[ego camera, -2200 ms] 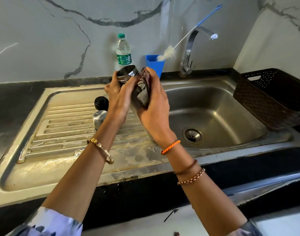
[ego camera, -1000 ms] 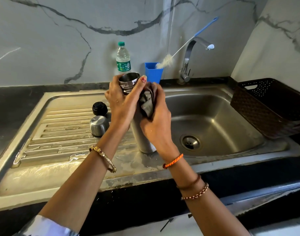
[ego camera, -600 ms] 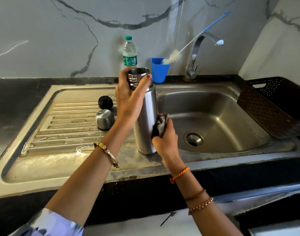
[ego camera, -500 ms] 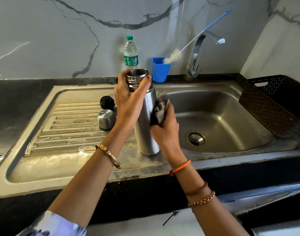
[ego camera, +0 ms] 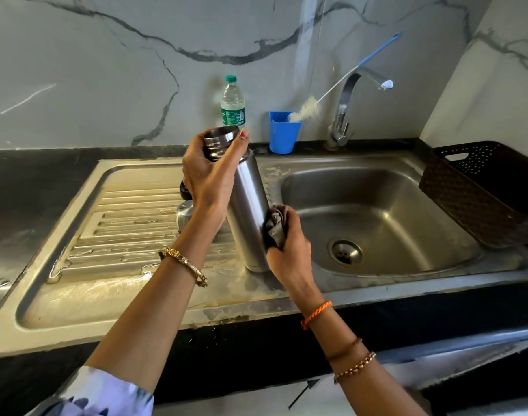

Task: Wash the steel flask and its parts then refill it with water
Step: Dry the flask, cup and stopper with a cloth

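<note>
Flask (ego camera: 247,211) upright on sink (ego camera: 121,298) ledge, between ribbed drainboard and basin, mouth uncapped. Left hand (ego camera: 207,175) curled round neck, thumb on rim. Right hand (ego camera: 288,250) gripping dark cloth (ego camera: 275,228), pressed to lower flask wall. Steel cup (ego camera: 184,216) and black cap (ego camera: 184,189) on drainboard, partly hidden behind left hand.
</note>
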